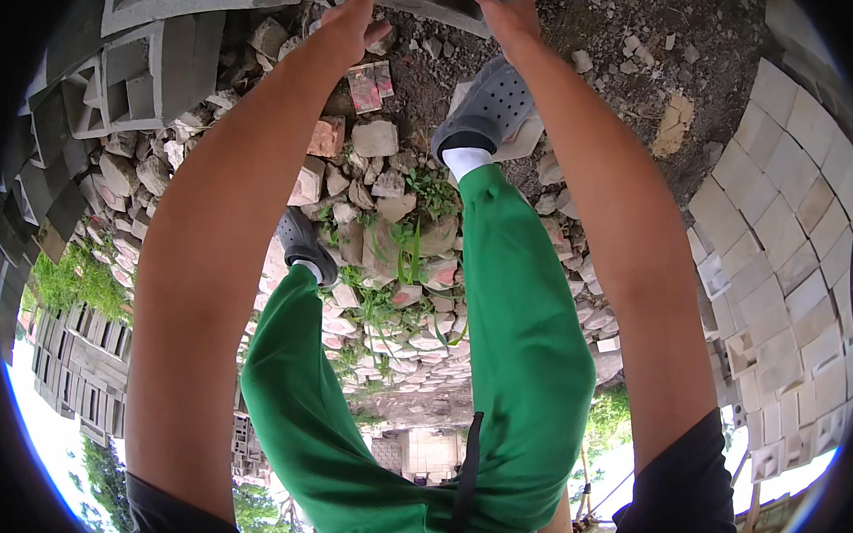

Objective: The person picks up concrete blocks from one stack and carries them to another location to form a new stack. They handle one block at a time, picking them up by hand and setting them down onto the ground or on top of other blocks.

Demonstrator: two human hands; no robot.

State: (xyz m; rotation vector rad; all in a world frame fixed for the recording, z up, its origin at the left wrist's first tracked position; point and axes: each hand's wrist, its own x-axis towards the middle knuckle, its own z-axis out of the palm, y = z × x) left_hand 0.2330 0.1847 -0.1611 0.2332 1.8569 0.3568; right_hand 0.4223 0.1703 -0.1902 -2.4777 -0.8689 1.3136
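Note:
At the top edge of the view a grey concrete block (pixel 440 11) spans the space between my two hands and is partly cut off by the frame. My left hand (pixel 353 24) is at its left end, thumb apart from the fingers. Gripping the right end is my right hand (pixel 510 23), its fingertips partly out of view. Both arms are stretched forward. Below the block lie dark soil and broken stones.
Hollow concrete blocks (pixel 137 73) are stacked at the left. A tall wall of pale blocks (pixel 786 194) stands at the right. Loose rubble (pixel 375 139) with weeds lies around my grey clogs (pixel 493 102). A flat reddish printed piece (pixel 365 88) rests near my left wrist.

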